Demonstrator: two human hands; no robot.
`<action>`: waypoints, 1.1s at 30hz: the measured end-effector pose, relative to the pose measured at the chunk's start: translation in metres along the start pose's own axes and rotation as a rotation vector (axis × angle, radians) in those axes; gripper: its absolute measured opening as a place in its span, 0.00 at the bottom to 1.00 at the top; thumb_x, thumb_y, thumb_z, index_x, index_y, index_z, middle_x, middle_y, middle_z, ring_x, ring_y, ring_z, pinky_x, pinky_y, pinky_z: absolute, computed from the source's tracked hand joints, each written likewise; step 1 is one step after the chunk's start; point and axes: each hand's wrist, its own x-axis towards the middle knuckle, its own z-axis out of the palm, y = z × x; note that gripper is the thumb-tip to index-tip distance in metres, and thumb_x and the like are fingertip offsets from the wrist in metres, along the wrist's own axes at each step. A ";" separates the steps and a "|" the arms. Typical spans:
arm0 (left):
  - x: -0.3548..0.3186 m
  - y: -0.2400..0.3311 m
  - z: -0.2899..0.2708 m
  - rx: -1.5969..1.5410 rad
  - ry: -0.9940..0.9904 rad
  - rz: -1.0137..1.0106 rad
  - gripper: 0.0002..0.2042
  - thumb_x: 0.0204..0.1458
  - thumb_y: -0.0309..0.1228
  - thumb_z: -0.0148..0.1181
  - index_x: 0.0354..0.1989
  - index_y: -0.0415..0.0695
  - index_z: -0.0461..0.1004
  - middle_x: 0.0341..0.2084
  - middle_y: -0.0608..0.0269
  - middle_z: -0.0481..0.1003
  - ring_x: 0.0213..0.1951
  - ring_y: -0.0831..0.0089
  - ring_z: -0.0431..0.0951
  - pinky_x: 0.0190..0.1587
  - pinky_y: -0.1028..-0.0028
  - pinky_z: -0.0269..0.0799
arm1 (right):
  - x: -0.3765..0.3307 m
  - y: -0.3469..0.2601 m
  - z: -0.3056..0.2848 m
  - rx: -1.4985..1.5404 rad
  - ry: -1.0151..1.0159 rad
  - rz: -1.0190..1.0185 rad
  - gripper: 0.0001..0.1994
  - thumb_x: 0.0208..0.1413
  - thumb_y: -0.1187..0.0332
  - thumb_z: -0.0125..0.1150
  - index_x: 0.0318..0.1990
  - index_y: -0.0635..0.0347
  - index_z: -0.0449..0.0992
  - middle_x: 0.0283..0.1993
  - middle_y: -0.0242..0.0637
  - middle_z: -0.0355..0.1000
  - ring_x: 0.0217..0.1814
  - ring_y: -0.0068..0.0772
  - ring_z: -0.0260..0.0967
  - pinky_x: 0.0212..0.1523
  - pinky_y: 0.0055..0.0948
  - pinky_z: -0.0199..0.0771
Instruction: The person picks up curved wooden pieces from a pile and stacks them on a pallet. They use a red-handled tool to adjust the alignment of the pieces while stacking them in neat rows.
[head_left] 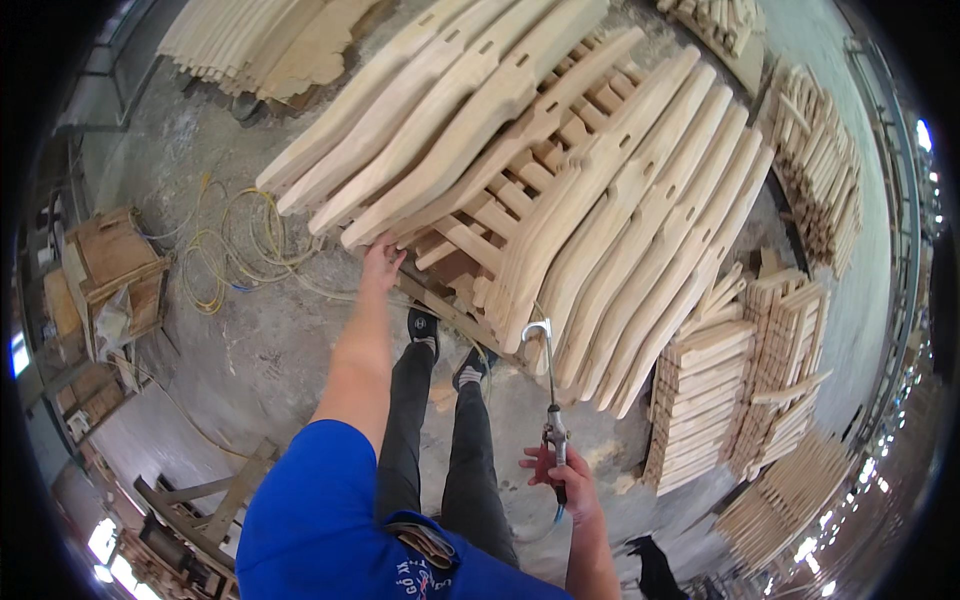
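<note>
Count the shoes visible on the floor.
2: left shoe below the left hand; right shoe beside it, near the pallet's edge, left of the air gun.

One head-worn fisheye view, steeply downward from above, near the wooden chair parts (560,190) and concrete floor (270,350).

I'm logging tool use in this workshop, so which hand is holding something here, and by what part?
The right hand grips an air blow gun by its handle, its hooked nozzle pointing up. The left hand only touches the end of a curved wooden piece on the stack.
</note>
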 end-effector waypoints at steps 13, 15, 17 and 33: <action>-0.014 -0.031 0.097 1.489 -0.487 0.195 0.44 0.35 0.39 0.66 0.61 0.39 0.49 0.44 0.47 0.69 0.47 0.60 0.71 0.49 0.70 0.65 | 0.025 -0.030 0.019 0.014 0.052 -0.149 0.25 0.40 0.78 0.46 0.52 0.66 0.63 0.50 0.51 0.67 0.50 0.47 0.68 0.40 0.37 0.74; -0.015 -0.025 0.104 1.675 -0.404 0.254 0.42 0.35 0.36 0.65 0.61 0.40 0.50 0.42 0.45 0.70 0.47 0.59 0.71 0.48 0.69 0.67 | 0.025 -0.033 0.027 0.029 0.027 -0.163 0.25 0.41 0.80 0.45 0.53 0.67 0.62 0.50 0.48 0.67 0.51 0.43 0.67 0.42 0.35 0.73; -0.029 -0.014 0.108 1.597 -0.510 0.257 0.39 0.36 0.34 0.63 0.59 0.40 0.53 0.38 0.48 0.72 0.43 0.61 0.73 0.44 0.69 0.69 | 0.024 -0.034 0.035 -0.003 0.080 -0.197 0.22 0.45 0.79 0.46 0.52 0.67 0.62 0.48 0.46 0.67 0.48 0.40 0.69 0.39 0.33 0.74; -0.234 0.102 0.164 0.454 -0.811 -0.878 0.21 0.45 0.36 0.50 0.43 0.32 0.67 0.33 0.53 0.73 0.34 0.64 0.76 0.39 0.64 0.74 | 0.003 -0.239 0.116 -0.652 0.338 -0.415 0.13 0.56 0.60 0.45 0.27 0.61 0.65 0.19 0.35 0.65 0.13 0.21 0.58 0.11 0.22 0.55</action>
